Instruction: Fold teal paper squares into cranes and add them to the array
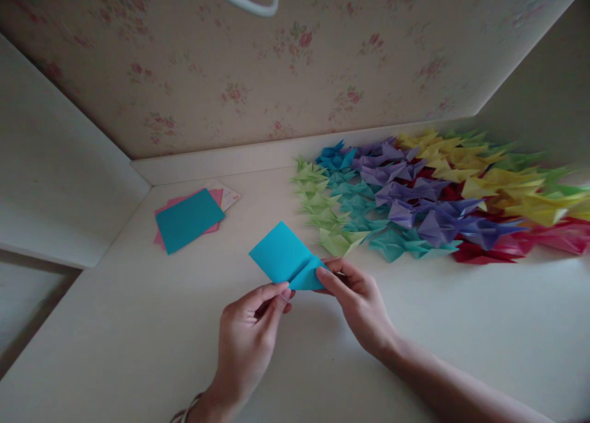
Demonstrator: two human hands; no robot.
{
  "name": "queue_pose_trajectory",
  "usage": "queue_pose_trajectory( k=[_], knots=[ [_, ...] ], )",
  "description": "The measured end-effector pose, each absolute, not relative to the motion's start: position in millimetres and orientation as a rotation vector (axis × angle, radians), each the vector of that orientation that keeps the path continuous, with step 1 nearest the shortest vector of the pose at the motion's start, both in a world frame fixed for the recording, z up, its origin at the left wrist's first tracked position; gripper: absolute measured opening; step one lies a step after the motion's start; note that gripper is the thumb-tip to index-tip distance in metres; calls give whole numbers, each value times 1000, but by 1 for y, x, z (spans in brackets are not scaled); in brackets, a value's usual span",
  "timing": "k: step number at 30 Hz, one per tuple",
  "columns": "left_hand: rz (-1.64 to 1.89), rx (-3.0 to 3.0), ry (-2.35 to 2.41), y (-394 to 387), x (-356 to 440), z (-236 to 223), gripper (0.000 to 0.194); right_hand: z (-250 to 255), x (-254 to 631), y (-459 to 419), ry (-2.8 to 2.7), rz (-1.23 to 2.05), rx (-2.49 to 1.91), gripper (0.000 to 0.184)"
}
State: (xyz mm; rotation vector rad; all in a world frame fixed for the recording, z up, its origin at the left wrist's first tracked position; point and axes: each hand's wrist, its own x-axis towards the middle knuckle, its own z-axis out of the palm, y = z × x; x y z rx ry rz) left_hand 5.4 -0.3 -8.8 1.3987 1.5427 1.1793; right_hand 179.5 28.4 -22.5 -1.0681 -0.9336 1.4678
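Observation:
A bright blue sheet of origami paper (280,251), partly folded, is held above the white table, with a flap along its lower right side. My left hand (251,331) pinches its bottom corner between thumb and fingers. On the right corner, the thumb of my right hand (354,297) presses on top while the fingers sit behind the paper. Both hands are closed on the same piece. Folded paper cranes (401,195) in rows of green, teal, purple, red and yellow lie just beyond my right hand.
To the left, a stack of paper sheets (190,220), teal on top of pink, rests on the white table (138,349). A flowered wall (221,72) rises behind, with a white cable (249,3) hanging at the top. A white panel (59,146) stands at the left.

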Motion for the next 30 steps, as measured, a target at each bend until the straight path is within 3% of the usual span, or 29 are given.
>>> queue_pose_trajectory(
  k=[5,12,30],
  knots=[
    [1164,1231,1522,1,8,-6,14,-20,176,28,-943,1404,-1069,23],
    [1175,1082,1462,1,9,-10,14,-25,177,29,-981,1296,-1153,36],
    [1134,1020,1385,3,7,-14,15,-24,177,30,-933,1297,-1175,30]
  ],
)
